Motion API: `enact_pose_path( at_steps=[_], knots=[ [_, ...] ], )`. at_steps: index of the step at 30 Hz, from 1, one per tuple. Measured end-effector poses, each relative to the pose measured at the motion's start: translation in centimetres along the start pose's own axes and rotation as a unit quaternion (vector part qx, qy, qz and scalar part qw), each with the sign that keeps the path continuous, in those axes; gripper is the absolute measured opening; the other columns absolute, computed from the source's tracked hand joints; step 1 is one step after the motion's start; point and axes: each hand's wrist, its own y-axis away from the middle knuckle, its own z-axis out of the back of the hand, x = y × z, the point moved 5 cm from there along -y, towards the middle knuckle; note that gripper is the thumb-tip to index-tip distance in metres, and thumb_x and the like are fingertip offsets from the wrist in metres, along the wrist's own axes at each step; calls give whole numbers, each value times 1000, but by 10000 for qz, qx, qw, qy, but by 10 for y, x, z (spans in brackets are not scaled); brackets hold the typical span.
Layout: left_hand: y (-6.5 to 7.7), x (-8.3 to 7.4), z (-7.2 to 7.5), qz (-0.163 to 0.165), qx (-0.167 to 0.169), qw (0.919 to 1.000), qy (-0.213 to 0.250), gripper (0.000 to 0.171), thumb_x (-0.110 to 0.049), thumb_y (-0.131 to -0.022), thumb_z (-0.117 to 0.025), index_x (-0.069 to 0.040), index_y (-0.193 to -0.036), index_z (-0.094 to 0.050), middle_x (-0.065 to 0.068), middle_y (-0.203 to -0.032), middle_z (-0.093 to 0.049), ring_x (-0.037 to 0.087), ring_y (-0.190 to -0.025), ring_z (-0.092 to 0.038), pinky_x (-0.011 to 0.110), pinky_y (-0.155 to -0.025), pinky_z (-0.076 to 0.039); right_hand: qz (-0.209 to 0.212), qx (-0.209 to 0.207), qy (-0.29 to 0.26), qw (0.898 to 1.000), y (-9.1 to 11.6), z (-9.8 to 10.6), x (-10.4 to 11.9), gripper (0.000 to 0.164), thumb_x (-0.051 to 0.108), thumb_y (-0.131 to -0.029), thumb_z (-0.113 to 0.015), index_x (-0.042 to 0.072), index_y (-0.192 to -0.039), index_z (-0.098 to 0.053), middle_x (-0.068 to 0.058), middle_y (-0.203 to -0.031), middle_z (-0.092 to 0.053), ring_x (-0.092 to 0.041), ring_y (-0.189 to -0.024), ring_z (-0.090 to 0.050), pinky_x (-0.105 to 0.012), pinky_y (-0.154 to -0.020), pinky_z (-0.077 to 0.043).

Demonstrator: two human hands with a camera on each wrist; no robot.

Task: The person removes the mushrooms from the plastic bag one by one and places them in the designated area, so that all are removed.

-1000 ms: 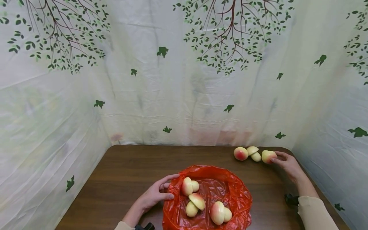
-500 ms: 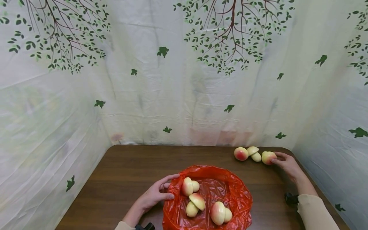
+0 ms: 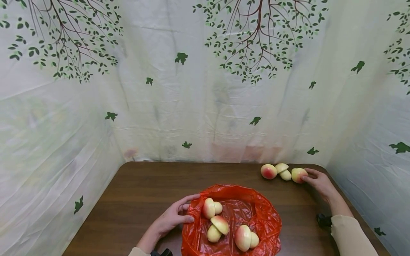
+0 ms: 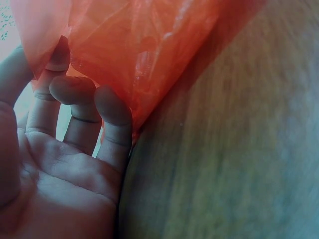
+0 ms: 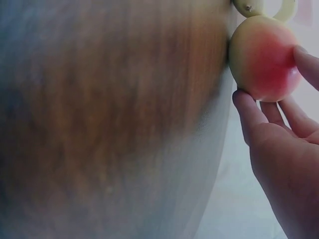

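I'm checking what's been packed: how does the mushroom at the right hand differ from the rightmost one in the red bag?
The gripped mushroom is at the far right of the table; the bagged mushroom lies inside the red bag.
The right hand grips the first; no hand touches the second.
Both have pale yellow and red colouring.
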Motion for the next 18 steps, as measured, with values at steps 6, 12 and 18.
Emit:
enact_pose_path(
  at_steps=[6,12,18],
  knots=[
    [0,1,-1,-39,21,10000,26,70,-2,-104,-63,-6,-166,-30,20,-132,-73,16,-109,-77,34,-88,-65,13,55,-1,10000,0,0,-2,72,26,-110,-60,-17,-158,-29,-41,-161,-34,25,-97,-38,-7,-84,-40],
    [0,1,-1,-58,15,10000,15,71,-2,-104,-63,-6,-166,-30,20,-133,-72,17,-110,-76,34,-88,-65,45,67,-73,9999,4,0,0,75,29,-109,-61,-17,-158,-29,-42,-160,-34,24,-97,-39,-9,-85,-41],
    [0,0,-1,-61,9,10000,-11,71,-1,-104,-63,-6,-166,-31,21,-131,-72,16,-108,-77,34,-87,-65,-29,92,-171,9998,4,-1,3,77,31,-108,-63,-17,-158,-29,-44,-158,-37,23,-93,-44,-7,-83,-42]
  ],
)
